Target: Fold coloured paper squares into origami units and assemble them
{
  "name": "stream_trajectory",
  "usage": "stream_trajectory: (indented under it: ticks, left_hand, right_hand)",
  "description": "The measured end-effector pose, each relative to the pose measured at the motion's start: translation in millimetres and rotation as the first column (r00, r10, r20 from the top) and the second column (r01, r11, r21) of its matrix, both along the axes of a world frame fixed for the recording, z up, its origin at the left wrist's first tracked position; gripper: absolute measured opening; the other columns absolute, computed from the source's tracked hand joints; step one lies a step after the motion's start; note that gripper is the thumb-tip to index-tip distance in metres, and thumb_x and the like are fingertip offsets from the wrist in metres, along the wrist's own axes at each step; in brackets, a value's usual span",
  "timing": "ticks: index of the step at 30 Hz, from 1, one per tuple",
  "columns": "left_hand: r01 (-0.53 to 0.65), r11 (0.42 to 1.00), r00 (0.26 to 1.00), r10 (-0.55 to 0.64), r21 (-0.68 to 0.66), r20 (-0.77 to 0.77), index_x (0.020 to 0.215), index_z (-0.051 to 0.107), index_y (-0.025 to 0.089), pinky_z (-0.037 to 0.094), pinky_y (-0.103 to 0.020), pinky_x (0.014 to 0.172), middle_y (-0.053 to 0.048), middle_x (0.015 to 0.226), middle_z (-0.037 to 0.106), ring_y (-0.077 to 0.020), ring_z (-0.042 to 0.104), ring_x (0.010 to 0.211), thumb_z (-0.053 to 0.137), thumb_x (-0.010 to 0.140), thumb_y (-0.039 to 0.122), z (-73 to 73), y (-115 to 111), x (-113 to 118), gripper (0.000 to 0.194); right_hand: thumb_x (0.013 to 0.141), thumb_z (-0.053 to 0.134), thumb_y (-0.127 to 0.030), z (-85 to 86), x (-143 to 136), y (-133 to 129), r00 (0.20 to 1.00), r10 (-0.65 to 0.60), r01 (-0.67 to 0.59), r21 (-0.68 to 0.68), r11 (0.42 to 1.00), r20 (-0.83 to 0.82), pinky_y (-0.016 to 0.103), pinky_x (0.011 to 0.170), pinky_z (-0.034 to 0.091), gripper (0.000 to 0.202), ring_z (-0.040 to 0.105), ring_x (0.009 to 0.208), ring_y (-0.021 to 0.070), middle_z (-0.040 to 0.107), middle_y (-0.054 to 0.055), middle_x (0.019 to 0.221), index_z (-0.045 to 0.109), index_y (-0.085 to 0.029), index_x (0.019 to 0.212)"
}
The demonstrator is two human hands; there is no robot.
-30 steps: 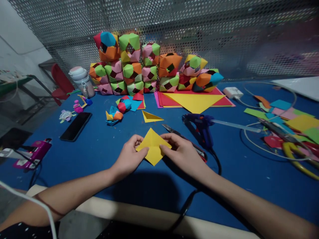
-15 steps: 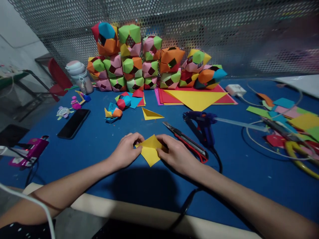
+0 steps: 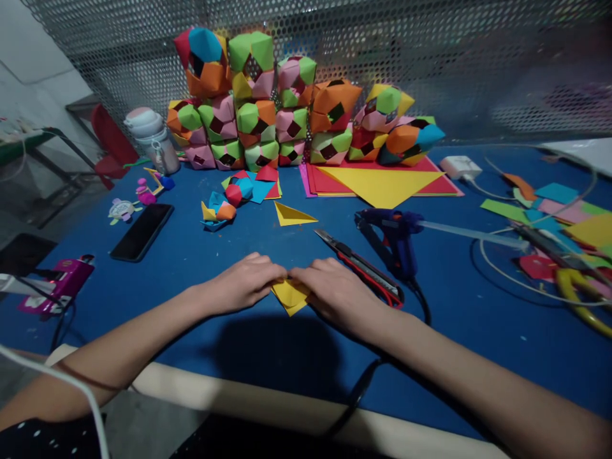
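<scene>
A small yellow paper (image 3: 291, 298) lies between my two hands at the middle of the blue table, its lower corner pointing toward me. My left hand (image 3: 253, 280) is closed on its upper left edge. My right hand (image 3: 332, 290) grips the upper right side, its fingertips near those of the left and covering the paper's top. Beyond them lies a folded yellow triangle (image 3: 292, 215). Just right of my right hand is a red and black box cutter (image 3: 368, 271), with a blue glue gun (image 3: 399, 239) behind it.
Folded paper balls (image 3: 258, 121) stand stacked at the back, beside coloured sheets (image 3: 382, 182). On the left are a phone (image 3: 142, 233), a purple power strip (image 3: 64, 285) and a bottle (image 3: 153, 140). Paper scraps (image 3: 557, 193), a cable and yellow-handled scissors (image 3: 576, 296) lie right.
My hands have come closer together over the paper's top edge. The paper's upper part has folded down, and less of it shows. The view has shifted slightly.
</scene>
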State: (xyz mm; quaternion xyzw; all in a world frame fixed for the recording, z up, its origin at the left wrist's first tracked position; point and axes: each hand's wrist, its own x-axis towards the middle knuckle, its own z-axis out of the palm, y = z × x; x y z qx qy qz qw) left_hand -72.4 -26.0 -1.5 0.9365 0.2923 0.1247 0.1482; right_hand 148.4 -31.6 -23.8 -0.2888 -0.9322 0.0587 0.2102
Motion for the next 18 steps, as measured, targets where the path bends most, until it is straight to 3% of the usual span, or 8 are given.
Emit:
stream_trajectory:
  ticks: [6,9,12,15,18]
  left_hand:
    - [0.035,0.994,0.997,-0.028,0.102,-0.068,0.106,0.053,0.014,0.038,-0.029,0.075,-0.007,0.087,0.064,-0.0162,0.053,0.078,0.039,0.089,0.014,0.8,0,-3,0.022]
    - [-0.051,0.997,0.998,0.053,0.062,-0.026,0.108,0.053,0.015,0.040,-0.028,0.075,-0.006,0.090,0.065,-0.0154,0.055,0.079,0.043,0.088,0.016,1.4,-2,-1,0.022]
    - [-0.189,0.982,0.978,0.191,-0.024,0.085,0.105,0.055,0.015,0.041,-0.026,0.074,-0.006,0.090,0.064,-0.0144,0.056,0.081,0.046,0.086,0.017,3.4,-7,6,0.021]
    - [-0.340,0.918,0.910,0.377,-0.205,0.176,0.096,0.057,0.016,0.040,-0.022,0.063,-0.002,0.084,0.062,-0.0117,0.054,0.072,0.051,0.083,0.019,7.2,-13,14,0.014]
    - [-0.404,0.771,0.795,0.562,-0.492,0.228,0.088,0.055,0.017,0.037,-0.020,0.054,0.002,0.073,0.057,-0.0086,0.050,0.060,0.054,0.080,0.023,11.0,-19,24,0.010]
  right_hand:
    - [0.091,0.038,-0.015,7.6,14,-2,0.995,-0.014,0.011,0.028,1.000,0.094,0.032,0.064,0.035,0.023,0.047,0.066,0.0194,0.056,0.006,0.069,0.060,-0.012,0.096]
    - [0.090,0.040,-0.016,6.3,16,-2,0.997,-0.046,0.049,-0.041,0.998,0.064,0.033,0.065,0.039,0.023,0.051,0.068,0.0205,0.059,0.008,0.073,0.060,-0.012,0.100]
    - [0.088,0.045,-0.019,4.5,13,-2,0.985,-0.141,0.121,-0.179,0.976,-0.102,0.036,0.074,0.044,0.024,0.057,0.079,0.0213,0.064,0.010,0.086,0.057,-0.013,0.108]
    - [0.085,0.049,-0.021,8.4,7,-3,0.900,-0.319,0.175,-0.424,0.889,-0.298,0.034,0.077,0.048,0.026,0.061,0.085,0.0194,0.066,0.008,0.093,0.056,-0.016,0.110]
    - [0.081,0.053,-0.024,14.4,0,-5,0.805,-0.457,0.134,-0.635,0.761,-0.378,0.029,0.068,0.051,0.026,0.062,0.082,0.0173,0.066,0.006,0.093,0.056,-0.018,0.106]
